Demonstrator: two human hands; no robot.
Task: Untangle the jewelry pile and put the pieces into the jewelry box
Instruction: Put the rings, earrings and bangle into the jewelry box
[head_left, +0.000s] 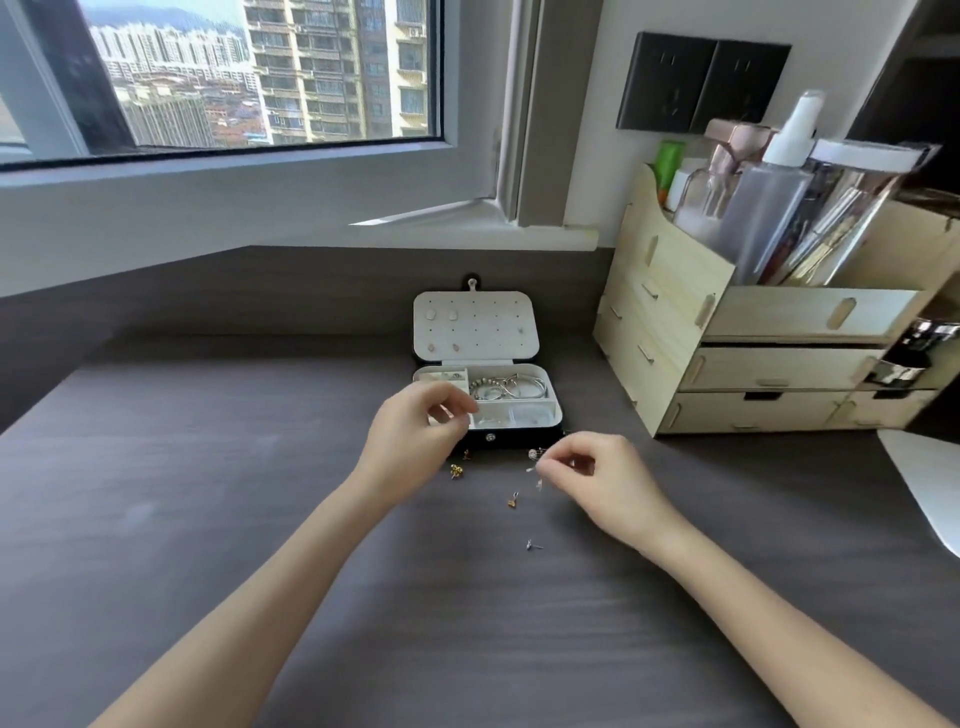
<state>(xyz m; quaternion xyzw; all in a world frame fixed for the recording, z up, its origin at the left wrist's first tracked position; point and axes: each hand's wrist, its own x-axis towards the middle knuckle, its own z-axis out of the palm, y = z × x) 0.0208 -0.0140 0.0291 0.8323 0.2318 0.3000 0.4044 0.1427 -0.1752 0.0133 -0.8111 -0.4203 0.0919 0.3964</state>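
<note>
A small black jewelry box (519, 439) with a white lining stands open on the dark desk, its lid (475, 325) holding a few stud earrings. Bracelets and rings (509, 387) lie in its upper compartment. My left hand (421, 431) hovers over the box's front left corner with fingers curled; whether it holds anything I cannot tell. My right hand (597, 475) pinches a tiny silver piece (535, 470) just in front of the box. Loose earrings lie on the desk: a gold one (456, 470), a small amber one (512, 501) and a silver stud (532, 545).
A pale wooden organiser (727, 364) with drawers, bottles and tubes stands at the right. A white object (930, 483) lies at the right edge. A window sill and wall run behind the box. Dark desk surface (208, 467) stretches to the left and front.
</note>
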